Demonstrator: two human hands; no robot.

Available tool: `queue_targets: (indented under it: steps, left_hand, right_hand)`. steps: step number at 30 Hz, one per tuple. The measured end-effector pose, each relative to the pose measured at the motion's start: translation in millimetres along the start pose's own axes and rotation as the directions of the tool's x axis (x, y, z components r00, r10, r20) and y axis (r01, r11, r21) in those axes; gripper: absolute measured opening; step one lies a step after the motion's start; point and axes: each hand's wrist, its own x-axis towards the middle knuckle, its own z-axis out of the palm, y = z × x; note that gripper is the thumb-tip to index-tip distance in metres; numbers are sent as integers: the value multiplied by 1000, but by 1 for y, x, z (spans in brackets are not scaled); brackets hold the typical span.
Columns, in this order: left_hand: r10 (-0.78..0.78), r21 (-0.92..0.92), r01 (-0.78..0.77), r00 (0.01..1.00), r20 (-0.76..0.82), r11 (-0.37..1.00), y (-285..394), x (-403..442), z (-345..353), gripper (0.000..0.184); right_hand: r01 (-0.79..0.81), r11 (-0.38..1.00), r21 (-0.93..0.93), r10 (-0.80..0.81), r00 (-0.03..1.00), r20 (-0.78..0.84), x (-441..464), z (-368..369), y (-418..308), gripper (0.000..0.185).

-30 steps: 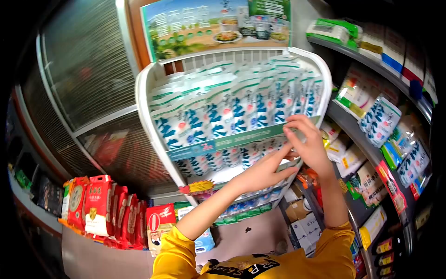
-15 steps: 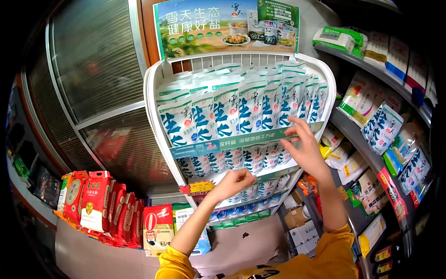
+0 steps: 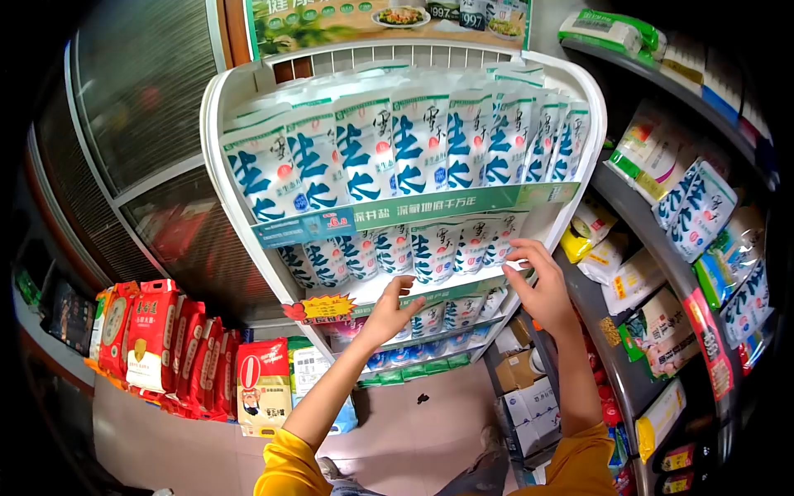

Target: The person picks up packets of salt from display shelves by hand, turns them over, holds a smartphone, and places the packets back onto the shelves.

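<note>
A white display rack point(image 3: 217, 124) stands in front of me, packed with white and green packets of salt point(image 3: 364, 149) on its top tier. A second row of salt packets point(image 3: 432, 252) stands upright on the tier below. My left hand point(image 3: 389, 314) is in front of the lower shelf edge, thumb and bent fingers apart, with nothing in it. At the right end of the second row, my right hand point(image 3: 542, 289) is close to the last packets, its fingers spread and slightly curled. Whether its fingertips touch a packet I cannot tell.
Red bags point(image 3: 151, 335) stand in a row on the floor at left, beside a red and cream bag point(image 3: 265, 384). Grey shelves point(image 3: 612, 194) with bagged goods curve along the right. Cardboard boxes point(image 3: 529, 413) sit low beside the rack.
My view has tipped down and come closer to the rack. My right hand has gone from the top tier's front strip down to the second tier. The left hand's fingers have opened out.
</note>
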Motion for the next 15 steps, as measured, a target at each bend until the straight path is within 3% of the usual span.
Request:
queue_targets:
  steps: [3,7,10,15]
  left_hand:
    - [77,159,-64,994,-80,985,-19,3,2,48]
    - [45,193,-18,990,-134,981,-47,16,10,54]
    - [118,299,-73,984,-136,951,-56,27,14,56]
    - [167,285,-126,978,-125,950,-74,47,16,56]
  right_hand:
    - [42,999,22,-42,999,9,-6,25,29,19]
    - [35,999,6,-35,999,23,-15,63,72,29]
    - [-51,982,184,44,998,43,-20,96,115,37]
    - [-54,992,118,58,998,-34,-16,139,172,35]
